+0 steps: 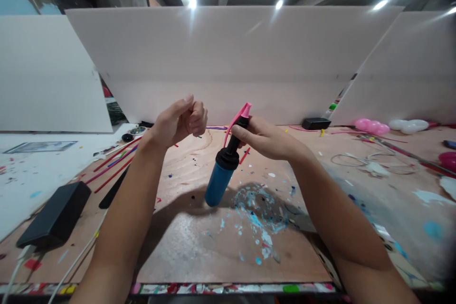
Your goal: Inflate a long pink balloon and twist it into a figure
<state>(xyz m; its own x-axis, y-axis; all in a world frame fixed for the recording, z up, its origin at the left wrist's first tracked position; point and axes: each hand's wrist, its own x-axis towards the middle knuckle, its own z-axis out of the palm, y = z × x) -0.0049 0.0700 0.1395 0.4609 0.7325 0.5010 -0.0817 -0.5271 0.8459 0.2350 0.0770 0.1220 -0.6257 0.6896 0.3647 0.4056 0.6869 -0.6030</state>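
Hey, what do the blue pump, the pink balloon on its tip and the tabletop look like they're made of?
Pump: probably hard plastic, smooth and fairly matte, judging by its straight, rigid-looking barrel. Balloon: likely latex rubber, smooth, judging by its limp, drooping tail. Tabletop: apparently plywood or similar wood, mostly dull and blue-spotted, with visible grain.

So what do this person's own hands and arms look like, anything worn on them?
The left hand and right hand are ungloved. The left forearm and right forearm are bare, with no sleeve, watch or bracelet visible. Some fingers are partly hidden.
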